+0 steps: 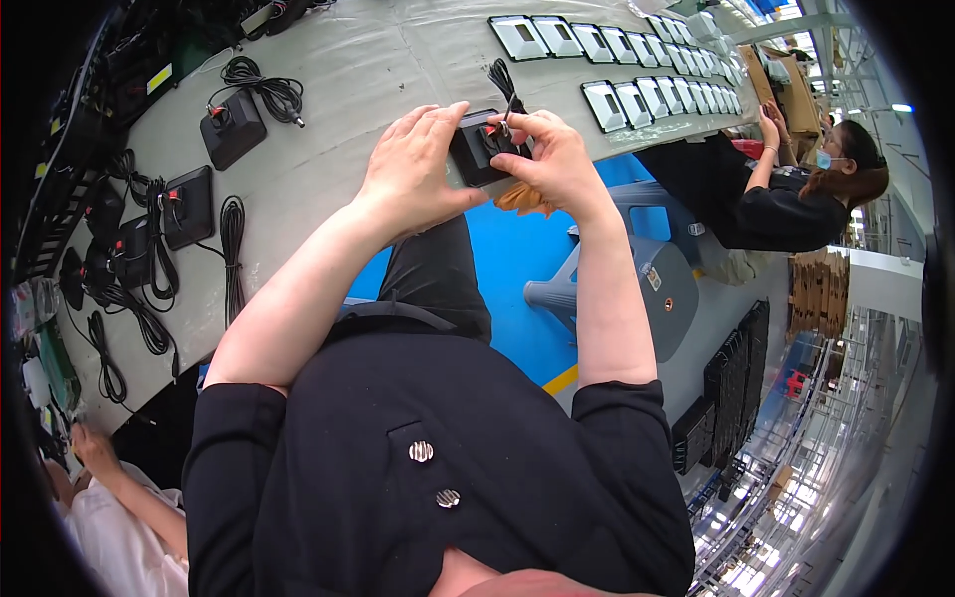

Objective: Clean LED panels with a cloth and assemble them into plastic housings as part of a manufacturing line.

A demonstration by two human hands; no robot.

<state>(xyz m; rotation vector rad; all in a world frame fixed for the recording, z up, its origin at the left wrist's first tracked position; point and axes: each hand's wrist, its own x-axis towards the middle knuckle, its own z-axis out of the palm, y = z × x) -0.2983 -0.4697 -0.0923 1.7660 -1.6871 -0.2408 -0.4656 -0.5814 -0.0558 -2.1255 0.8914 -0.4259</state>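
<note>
A small black box (469, 149) is between my hands at the table's near edge. My left hand (418, 167) grips it from the left, fingers along the far side and thumb by the near side. My right hand (553, 164) is closed, thumb and index finger pinching the black cable (505, 84) beside the box's red-marked part. The cable's coil sticks out beyond the fingertips; its pinched portion is partly hidden. A bunch of yellow-brown bands (523, 200), seemingly rubber bands, hangs under my right palm.
More black boxes (234, 127) with coiled cables lie on the grey table (328, 109) to the left. Rows of black-framed panels (603, 105) stretch to the far right. A grey-blue stool (647, 289) stands at right. Co-workers (796, 199) are right and lower left.
</note>
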